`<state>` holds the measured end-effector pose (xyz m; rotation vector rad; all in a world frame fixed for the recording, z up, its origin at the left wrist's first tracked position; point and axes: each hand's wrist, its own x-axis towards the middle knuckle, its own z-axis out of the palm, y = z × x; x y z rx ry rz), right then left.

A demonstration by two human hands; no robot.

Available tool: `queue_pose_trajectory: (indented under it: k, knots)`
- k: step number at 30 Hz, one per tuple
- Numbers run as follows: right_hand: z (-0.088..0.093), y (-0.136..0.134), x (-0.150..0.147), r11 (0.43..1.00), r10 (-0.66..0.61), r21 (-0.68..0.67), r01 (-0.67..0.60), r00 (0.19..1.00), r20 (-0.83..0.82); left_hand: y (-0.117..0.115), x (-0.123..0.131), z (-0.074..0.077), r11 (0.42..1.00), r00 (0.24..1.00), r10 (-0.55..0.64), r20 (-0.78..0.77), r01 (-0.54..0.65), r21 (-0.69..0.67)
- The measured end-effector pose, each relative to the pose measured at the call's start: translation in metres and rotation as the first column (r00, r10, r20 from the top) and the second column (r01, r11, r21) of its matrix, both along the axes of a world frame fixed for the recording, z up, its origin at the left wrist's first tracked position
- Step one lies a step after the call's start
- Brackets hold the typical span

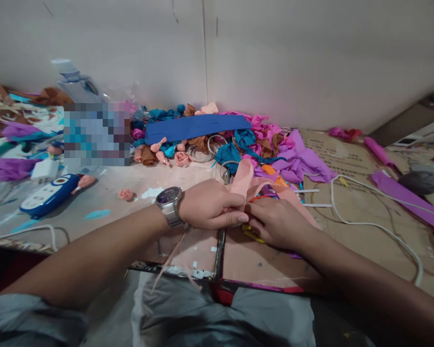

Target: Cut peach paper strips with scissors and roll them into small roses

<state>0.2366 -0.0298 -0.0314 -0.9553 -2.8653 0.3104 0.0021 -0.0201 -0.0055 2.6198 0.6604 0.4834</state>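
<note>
A peach crepe paper strip (244, 179) rises from between my fingers, and its longer end trails to the right. My left hand (211, 205), with a metal watch (169, 206) on the wrist, is closed with thumb and fingers pinching the strip. Against it, my right hand (278, 221) is closed too, its fingertips meeting the left ones at the paper. Thin peach strips (169, 262) hang below my left wrist. Under my right hand a yellow-handled tool (252, 234) shows in part. A finished peach paper rose (126, 193) lies left of the watch.
Behind my hands is a heap of paper flowers and scraps with a blue paper strip (198, 127) across it. At left stand a clear bottle (79, 82) and a blue-white power strip (50, 195). A white cable (376, 224) crosses the cardboard (321, 152) at right.
</note>
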Motion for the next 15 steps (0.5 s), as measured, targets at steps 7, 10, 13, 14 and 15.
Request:
queue_pose_trajectory:
  k: [7, 10, 13, 14, 15]
  knots:
    - [0.0012, -0.0002, 0.005, 0.995, -0.054, 0.076, 0.064, 0.991, -0.125, -0.0027, 0.0033, -0.0001, 1.0, 1.0, 0.002, -0.012, -0.002, -0.021]
    - [0.0044, -0.0018, 0.0059, 0.994, -0.105, -0.003, 0.107, 0.971, -0.216, -0.0047, 0.0041, -0.0003, 1.0, 1.0, 0.016, -0.004, -0.016, -0.022]
    - [0.0055, -0.0031, 0.0048, 0.998, -0.062, -0.003, 0.063, 0.96, -0.272, -0.0065, 0.0049, 0.0007, 0.998, 1.0, -0.002, 0.015, 0.003, -0.069]
    - [0.0045, -0.0034, 0.0042, 0.999, -0.029, 0.025, 0.038, 0.956, -0.293, -0.0071, 0.0053, 0.0011, 0.996, 0.999, -0.01, 0.031, 0.013, -0.089]
    - [0.0027, -0.0036, 0.0038, 0.998, 0.003, 0.06, 0.017, 0.949, -0.315, -0.0075, 0.0056, 0.0014, 0.994, 0.999, -0.013, 0.049, 0.019, -0.104]
